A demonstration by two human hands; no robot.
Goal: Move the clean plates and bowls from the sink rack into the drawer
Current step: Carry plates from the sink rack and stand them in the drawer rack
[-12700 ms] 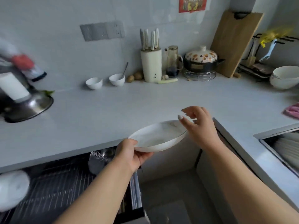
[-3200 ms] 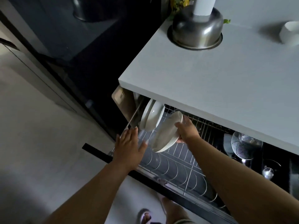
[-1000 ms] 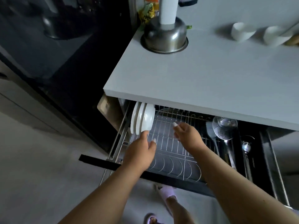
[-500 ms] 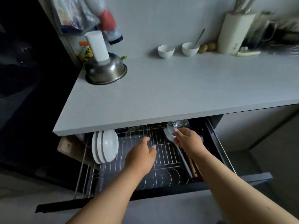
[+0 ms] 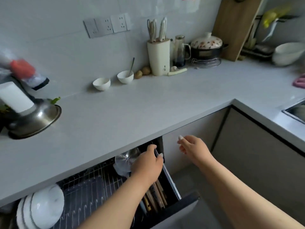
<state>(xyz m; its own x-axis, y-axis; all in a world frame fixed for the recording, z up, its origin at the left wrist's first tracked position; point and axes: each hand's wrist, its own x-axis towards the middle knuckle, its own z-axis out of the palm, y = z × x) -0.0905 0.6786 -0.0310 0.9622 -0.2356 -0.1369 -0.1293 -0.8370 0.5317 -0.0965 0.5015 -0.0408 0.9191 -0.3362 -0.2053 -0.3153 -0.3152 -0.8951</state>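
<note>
The drawer [image 5: 171, 182] stands pulled out under the grey counter, with a wire rack [image 5: 92, 192] inside. Several white plates [image 5: 41, 210] stand on edge at the rack's left end. My left hand [image 5: 148, 164] hovers over the drawer's right part, above a mesh skimmer [image 5: 127, 158], fingers relaxed and holding nothing. My right hand [image 5: 193, 147] is in the air to the right of the drawer, in front of a cabinet door, fingers loosely curled and holding nothing. The corner of the sink [image 5: 295, 111] shows at the right edge; its rack is out of sight.
On the counter [image 5: 132, 109] stand two small white bowls [image 5: 101, 83], a knife block [image 5: 158, 57], a lidded pot [image 5: 206, 47], a steel bowl [image 5: 34, 119] at left and a large white bowl [image 5: 288, 53] at far right. Chopsticks [image 5: 156, 195] lie in the drawer's right compartment.
The view has swung up and to the right. Both hands have lifted off the rack and moved right; the right hand has left the drawer and is now beside it.
</note>
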